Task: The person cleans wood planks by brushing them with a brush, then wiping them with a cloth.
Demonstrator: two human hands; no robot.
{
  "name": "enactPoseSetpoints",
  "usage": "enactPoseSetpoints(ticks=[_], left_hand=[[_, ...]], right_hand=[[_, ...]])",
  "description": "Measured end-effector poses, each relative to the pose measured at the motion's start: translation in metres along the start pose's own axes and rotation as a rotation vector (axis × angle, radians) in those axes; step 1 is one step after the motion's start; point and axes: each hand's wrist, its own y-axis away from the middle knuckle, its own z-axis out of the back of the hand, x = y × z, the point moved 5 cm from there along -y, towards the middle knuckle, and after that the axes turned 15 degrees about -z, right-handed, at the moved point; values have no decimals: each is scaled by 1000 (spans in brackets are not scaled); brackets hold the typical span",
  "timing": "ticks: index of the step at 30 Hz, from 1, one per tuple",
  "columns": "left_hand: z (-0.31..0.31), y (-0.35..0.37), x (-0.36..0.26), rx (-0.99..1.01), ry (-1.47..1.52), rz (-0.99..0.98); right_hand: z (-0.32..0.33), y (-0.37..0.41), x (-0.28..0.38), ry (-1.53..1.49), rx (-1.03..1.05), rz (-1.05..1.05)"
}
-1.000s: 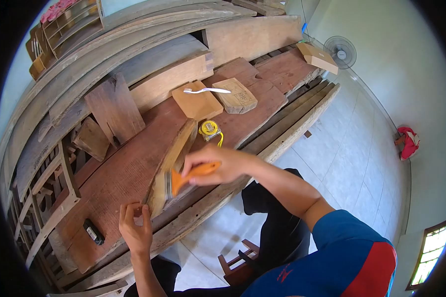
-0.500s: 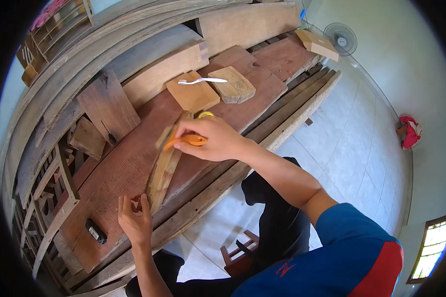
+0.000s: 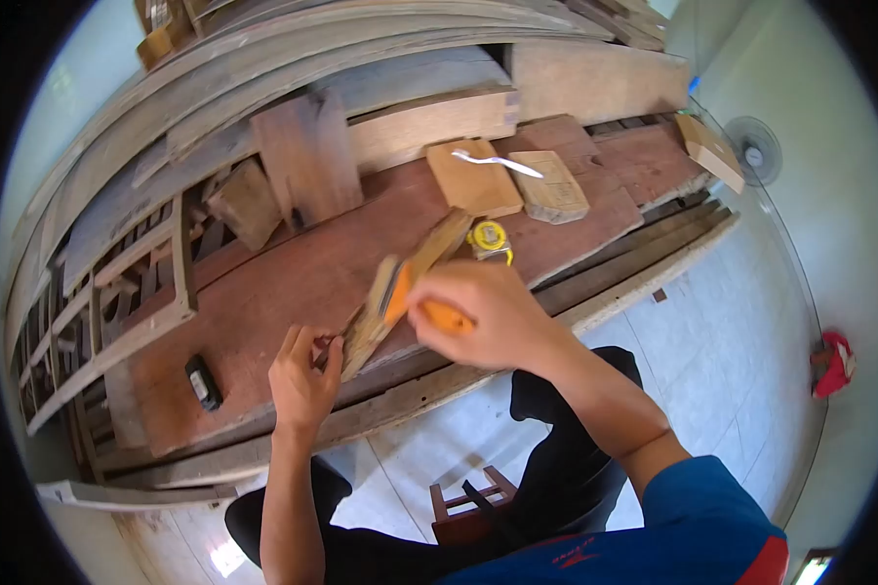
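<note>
My right hand [image 3: 483, 317] grips an orange-handled brush [image 3: 421, 304] and lays its head against a long narrow wooden piece [image 3: 405, 288] that stands on edge on the reddish plank bench [image 3: 283, 292]. My left hand [image 3: 304, 382] pinches the near end of that wooden piece and steadies it. A yellow tape measure [image 3: 488, 237] lies just beyond the piece's far end.
A black phone-like device [image 3: 203, 381] lies on the bench to the left. Two wood blocks [image 3: 473, 180] with a white tool [image 3: 498, 161] across them sit further back. Planks are stacked behind. A floor fan [image 3: 754, 153] stands far right, a small wooden stool [image 3: 468, 507] between my legs.
The brush slid along the wooden piece, away toward its far end and then back to its middle. My left hand stayed at the near end. The view swung left.
</note>
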Motion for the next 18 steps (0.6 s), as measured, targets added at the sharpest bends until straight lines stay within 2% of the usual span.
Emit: enactPoseSetpoints(ticks=[1, 2, 5, 7, 8, 11, 12, 14, 15, 16, 18], left_hand=[[0, 2, 1, 19, 8, 5], [2, 2, 2, 16, 14, -5], [3, 3, 3, -13, 21, -48], [3, 6, 4, -63, 43, -103], [3, 7, 5, -59, 43, -90], [8, 7, 6, -49, 10, -88], [18, 5, 6, -112, -10, -111], [68, -9, -12, -268, -10, -193], [114, -13, -44, -375, -77, -140], [156, -4, -69, -486, -219, -200], [221, 32, -116, -650, -259, -526]], right_hand=[[-8, 4, 11, -78, 83, 95], [-14, 7, 11, -129, 225, 71], [-5, -7, -26, -200, 198, -158], [17, -17, -37, -174, 91, -238], [19, -15, -43, -137, 12, -210], [12, -5, -10, -51, 41, -54], [5, -5, -4, -66, 75, 34], [2, -4, -14, -102, 95, -6], [3, -8, -19, -116, 97, -15], [9, -8, -21, -122, 94, -123], [12, -8, -36, -198, 97, -217]])
